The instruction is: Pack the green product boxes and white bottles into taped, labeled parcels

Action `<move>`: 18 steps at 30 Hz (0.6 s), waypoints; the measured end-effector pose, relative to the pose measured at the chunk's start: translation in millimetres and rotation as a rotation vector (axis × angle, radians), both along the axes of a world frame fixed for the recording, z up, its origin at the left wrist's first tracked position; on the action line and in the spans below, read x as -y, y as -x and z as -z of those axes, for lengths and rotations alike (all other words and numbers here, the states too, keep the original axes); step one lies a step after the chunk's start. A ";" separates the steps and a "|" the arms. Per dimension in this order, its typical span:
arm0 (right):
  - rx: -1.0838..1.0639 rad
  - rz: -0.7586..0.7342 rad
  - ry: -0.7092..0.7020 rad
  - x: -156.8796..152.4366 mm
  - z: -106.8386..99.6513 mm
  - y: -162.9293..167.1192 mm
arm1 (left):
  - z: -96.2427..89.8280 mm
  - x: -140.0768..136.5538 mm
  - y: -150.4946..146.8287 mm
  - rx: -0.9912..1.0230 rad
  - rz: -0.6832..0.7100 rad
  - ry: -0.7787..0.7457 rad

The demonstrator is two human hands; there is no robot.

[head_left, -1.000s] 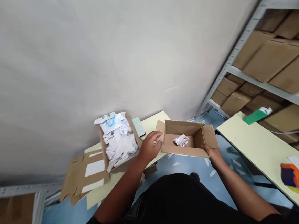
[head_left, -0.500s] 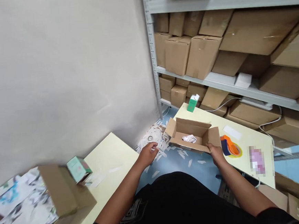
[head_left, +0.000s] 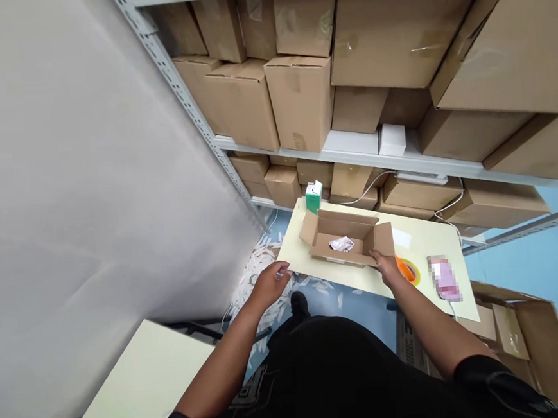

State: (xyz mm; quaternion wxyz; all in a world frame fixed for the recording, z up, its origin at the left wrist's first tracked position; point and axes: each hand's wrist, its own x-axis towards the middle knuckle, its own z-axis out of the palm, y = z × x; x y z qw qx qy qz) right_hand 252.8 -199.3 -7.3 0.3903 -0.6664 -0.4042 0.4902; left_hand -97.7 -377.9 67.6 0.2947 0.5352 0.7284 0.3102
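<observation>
My right hand (head_left: 387, 269) grips the near right edge of an open cardboard box (head_left: 321, 252), thumb inside the wall. The box's flaps stand out, and a crumpled piece of paper (head_left: 342, 244) lies on its bottom. To the box's left, near the table's corner, my left hand (head_left: 269, 285) hovers with loosely curled fingers. A gap shows between thumb and fingers, and I see nothing held there. An orange tape dispenser (head_left: 404, 269) is beside my right hand, with a yellow tape roll (head_left: 413, 272) against it.
A small green carton (head_left: 313, 197) stands behind the box on the pale table (head_left: 424, 300). A pixelated pink item (head_left: 443, 278) lies at the right. Shelves of cardboard boxes (head_left: 299, 101) rise behind. Paper scraps (head_left: 253, 275) litter the floor; another table (head_left: 144, 374) is at lower left.
My view has turned right, toward the shelves. The cardboard box is now over the pale table, still in my right hand. My left hand has come near the table's corner.
</observation>
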 end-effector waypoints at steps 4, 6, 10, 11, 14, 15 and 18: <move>-0.111 0.026 0.181 -12.8 -0.2 4.7 | -1.3 -62.8 30.9 0.028 0.039 -0.018; -0.174 0.049 0.221 -12.2 -0.2 5.0 | -4.1 -95.0 47.3 0.034 0.036 -0.009; -0.196 0.145 0.177 -1.6 -4.3 -0.5 | -17.1 -170.1 64.6 -0.053 0.049 -0.008; -0.197 0.172 0.145 1.6 -7.4 -2.9 | -21.7 -192.2 63.1 -0.097 0.068 -0.011; -0.151 0.249 0.044 8.8 -21.8 -11.4 | -33.8 -263.0 43.5 -0.255 0.111 0.025; -0.119 0.272 0.026 9.8 -27.8 -14.3 | -36.0 -286.4 33.5 -0.305 0.110 0.079; -0.018 0.315 0.028 7.6 -46.0 -22.6 | -32.7 -347.0 2.5 -0.428 0.106 0.266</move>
